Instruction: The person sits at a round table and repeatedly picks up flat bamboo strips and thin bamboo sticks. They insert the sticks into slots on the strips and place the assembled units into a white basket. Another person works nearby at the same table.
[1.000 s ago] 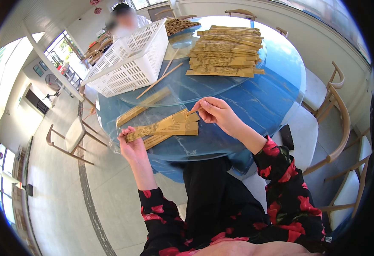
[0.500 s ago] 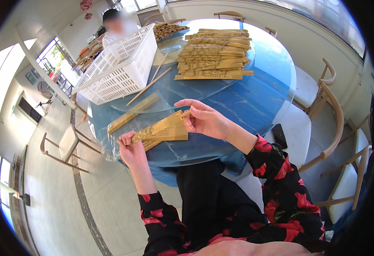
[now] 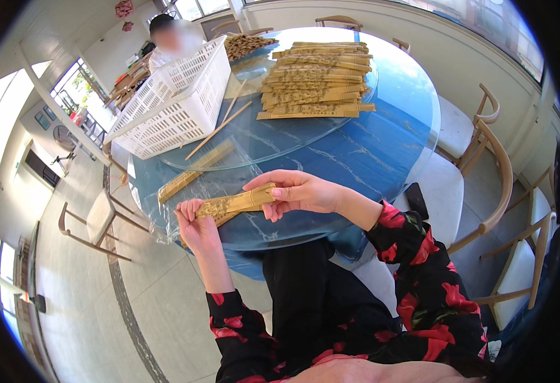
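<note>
Gold paper sleeves (image 3: 236, 203) are held nearside of the white basket (image 3: 176, 129), left fingers (image 3: 189, 207) curled around one end, right fingers (image 3: 271, 177) pinching the other, so remotely I'd steady the left and pinch lightly, avoiding creases.

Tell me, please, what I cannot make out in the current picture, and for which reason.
All in the head view:
Left end of the held gold strip: hidden by the left hand.
White basket, its floor: mostly hidden behind its near wall.
Other person, lower body: hidden behind the basket.
Stacked gold strips, fine print: too small.
</note>
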Demonstrator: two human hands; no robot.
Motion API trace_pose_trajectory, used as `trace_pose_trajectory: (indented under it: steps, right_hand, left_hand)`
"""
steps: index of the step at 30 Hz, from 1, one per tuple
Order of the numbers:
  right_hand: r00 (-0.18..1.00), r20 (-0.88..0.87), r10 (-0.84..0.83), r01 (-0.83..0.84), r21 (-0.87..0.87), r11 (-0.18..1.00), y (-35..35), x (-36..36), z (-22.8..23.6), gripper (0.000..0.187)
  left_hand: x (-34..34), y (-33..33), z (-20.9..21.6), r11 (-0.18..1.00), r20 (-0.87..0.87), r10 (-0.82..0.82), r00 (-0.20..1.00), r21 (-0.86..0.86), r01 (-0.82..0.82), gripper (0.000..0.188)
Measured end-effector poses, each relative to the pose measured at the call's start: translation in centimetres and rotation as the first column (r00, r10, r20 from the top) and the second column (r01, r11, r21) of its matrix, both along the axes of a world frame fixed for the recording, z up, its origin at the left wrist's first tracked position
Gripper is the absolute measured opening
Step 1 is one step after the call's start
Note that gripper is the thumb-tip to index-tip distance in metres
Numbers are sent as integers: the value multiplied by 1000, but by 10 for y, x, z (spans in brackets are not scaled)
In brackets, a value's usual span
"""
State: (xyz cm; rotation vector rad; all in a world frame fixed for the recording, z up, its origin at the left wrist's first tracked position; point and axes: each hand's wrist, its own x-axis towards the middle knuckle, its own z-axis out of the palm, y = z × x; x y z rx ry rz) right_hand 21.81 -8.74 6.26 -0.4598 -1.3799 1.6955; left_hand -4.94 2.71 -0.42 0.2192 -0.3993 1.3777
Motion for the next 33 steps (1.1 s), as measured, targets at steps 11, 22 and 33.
trace_pose_trajectory:
  steps: [11, 22, 33]
  right_hand:
    - [774, 174, -608, 617, 2, 787, 6, 20, -7, 17]
    - [428, -30, -903, 902, -47, 429, 42, 97, 18, 17]
    - [-68, 98, -993, 997, -18, -70, 116, 261, 65, 18]
  left_hand:
    - [18, -8, 4, 987, -424, 154, 892, 22, -160, 38]
    - [35, -23, 20, 990, -682, 121, 721, 137, -36, 51]
    - [36, -24, 18, 989, -711, 124, 692, 149, -23, 37]
